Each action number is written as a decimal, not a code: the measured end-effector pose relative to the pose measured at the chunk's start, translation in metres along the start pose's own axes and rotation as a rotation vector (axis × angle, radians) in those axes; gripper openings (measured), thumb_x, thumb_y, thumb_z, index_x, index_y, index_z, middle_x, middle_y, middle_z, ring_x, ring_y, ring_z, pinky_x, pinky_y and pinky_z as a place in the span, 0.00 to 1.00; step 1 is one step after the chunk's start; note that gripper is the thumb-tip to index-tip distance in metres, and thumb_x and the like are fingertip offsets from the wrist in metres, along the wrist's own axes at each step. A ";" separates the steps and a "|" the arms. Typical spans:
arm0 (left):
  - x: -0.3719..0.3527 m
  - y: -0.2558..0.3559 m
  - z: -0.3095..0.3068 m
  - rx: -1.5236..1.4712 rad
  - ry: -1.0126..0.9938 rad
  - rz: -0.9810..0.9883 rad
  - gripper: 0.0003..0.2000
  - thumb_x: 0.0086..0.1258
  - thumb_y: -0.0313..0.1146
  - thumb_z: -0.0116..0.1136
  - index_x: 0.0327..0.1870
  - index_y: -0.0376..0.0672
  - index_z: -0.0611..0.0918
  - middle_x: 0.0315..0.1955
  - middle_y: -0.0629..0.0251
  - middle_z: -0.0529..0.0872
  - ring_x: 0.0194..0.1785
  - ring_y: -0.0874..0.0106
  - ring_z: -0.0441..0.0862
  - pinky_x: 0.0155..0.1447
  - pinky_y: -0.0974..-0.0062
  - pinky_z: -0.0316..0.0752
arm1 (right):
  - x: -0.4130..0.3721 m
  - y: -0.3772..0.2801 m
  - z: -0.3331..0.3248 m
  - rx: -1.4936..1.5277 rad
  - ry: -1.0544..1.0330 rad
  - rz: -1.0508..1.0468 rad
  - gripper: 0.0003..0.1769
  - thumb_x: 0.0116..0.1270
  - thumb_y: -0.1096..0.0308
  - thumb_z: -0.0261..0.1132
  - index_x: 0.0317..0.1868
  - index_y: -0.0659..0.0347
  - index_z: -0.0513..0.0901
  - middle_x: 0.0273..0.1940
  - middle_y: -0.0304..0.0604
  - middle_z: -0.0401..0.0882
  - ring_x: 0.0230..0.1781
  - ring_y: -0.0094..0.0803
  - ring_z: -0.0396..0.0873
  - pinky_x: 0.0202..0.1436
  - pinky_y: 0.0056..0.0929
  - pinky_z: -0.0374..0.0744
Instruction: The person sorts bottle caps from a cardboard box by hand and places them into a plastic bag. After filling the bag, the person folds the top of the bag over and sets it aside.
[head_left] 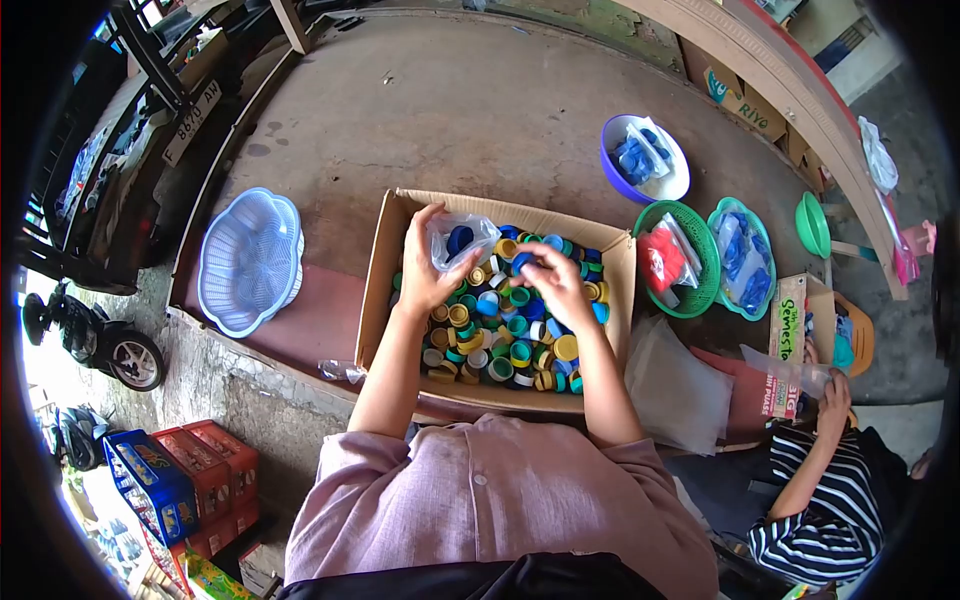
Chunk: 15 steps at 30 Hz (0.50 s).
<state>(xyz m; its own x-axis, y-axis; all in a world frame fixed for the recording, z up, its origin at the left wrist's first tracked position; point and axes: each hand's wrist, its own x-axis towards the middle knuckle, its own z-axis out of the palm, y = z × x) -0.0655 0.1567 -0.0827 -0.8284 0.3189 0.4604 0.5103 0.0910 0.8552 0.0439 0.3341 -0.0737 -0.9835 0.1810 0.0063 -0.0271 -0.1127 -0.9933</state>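
Note:
A cardboard box (372, 290) full of loose plastic bottle caps (520, 327) in blue, green, yellow and white lies on the table in front of me. Over its left part, my left hand (428, 262) is closed around a clear plastic bag (482, 232), its mouth held apart. A dark blue cap (459, 240) shows inside the bag. Just right of the bag, my right hand (557, 284) pinches a blue bottle cap (522, 262) between thumb and fingers, above the other caps.
A light blue basket (250, 262) stands left of the box. To the right are a purple bowl (612, 172), a green basket (690, 300) and a teal basket (765, 262) with bagged caps. Clear plastic sheets (680, 385) lie near a co-worker in a striped shirt (825, 500).

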 end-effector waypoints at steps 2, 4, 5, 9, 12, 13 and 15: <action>-0.001 0.001 0.000 0.008 -0.006 -0.003 0.36 0.46 0.38 0.72 0.57 0.38 0.67 0.44 0.53 0.76 0.48 0.60 0.76 0.53 0.66 0.71 | 0.005 0.011 -0.008 0.105 0.119 -0.048 0.17 0.64 0.72 0.62 0.53 0.64 0.72 0.42 0.41 0.75 0.32 0.27 0.80 0.40 0.24 0.78; 0.000 0.002 0.000 0.015 -0.014 -0.005 0.36 0.46 0.38 0.72 0.57 0.38 0.67 0.44 0.53 0.76 0.48 0.60 0.76 0.53 0.66 0.71 | 0.005 0.014 -0.006 0.158 0.197 -0.062 0.16 0.63 0.73 0.64 0.51 0.64 0.74 0.40 0.39 0.74 0.30 0.24 0.79 0.38 0.21 0.79; 0.000 0.002 -0.001 0.016 -0.019 -0.007 0.36 0.46 0.38 0.72 0.57 0.38 0.67 0.44 0.53 0.76 0.48 0.60 0.76 0.53 0.66 0.71 | 0.006 0.023 -0.009 0.021 0.270 -0.072 0.17 0.62 0.74 0.65 0.51 0.64 0.74 0.40 0.39 0.74 0.29 0.22 0.78 0.37 0.20 0.78; 0.000 0.001 0.000 0.024 -0.018 -0.012 0.36 0.46 0.38 0.72 0.57 0.37 0.67 0.44 0.53 0.76 0.48 0.60 0.76 0.54 0.67 0.71 | 0.007 0.029 -0.014 -0.154 0.341 -0.083 0.16 0.61 0.75 0.66 0.49 0.65 0.75 0.37 0.38 0.76 0.27 0.17 0.76 0.34 0.16 0.77; 0.000 0.002 0.000 0.037 -0.020 -0.015 0.36 0.46 0.38 0.72 0.57 0.37 0.67 0.45 0.53 0.76 0.48 0.61 0.76 0.54 0.67 0.71 | 0.006 0.032 -0.015 -0.230 0.315 -0.111 0.15 0.60 0.76 0.65 0.48 0.66 0.76 0.34 0.37 0.78 0.28 0.16 0.76 0.34 0.16 0.77; 0.000 0.002 0.000 0.038 -0.022 -0.015 0.36 0.46 0.38 0.72 0.57 0.37 0.67 0.45 0.53 0.76 0.48 0.61 0.76 0.54 0.67 0.71 | 0.006 0.031 -0.015 -0.294 0.312 -0.151 0.15 0.59 0.77 0.66 0.47 0.66 0.76 0.33 0.36 0.79 0.28 0.16 0.76 0.35 0.15 0.76; 0.000 0.003 0.001 0.025 0.011 0.005 0.35 0.46 0.39 0.72 0.55 0.37 0.69 0.43 0.54 0.77 0.46 0.60 0.76 0.53 0.66 0.70 | 0.005 0.028 -0.011 -0.210 0.296 -0.202 0.15 0.58 0.78 0.66 0.47 0.66 0.76 0.33 0.36 0.79 0.30 0.17 0.76 0.35 0.15 0.76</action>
<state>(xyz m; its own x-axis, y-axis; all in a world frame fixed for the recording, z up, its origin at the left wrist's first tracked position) -0.0635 0.1580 -0.0807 -0.8282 0.3088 0.4677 0.5201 0.1128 0.8466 0.0400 0.3427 -0.1025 -0.8673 0.4559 0.2001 -0.1470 0.1496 -0.9778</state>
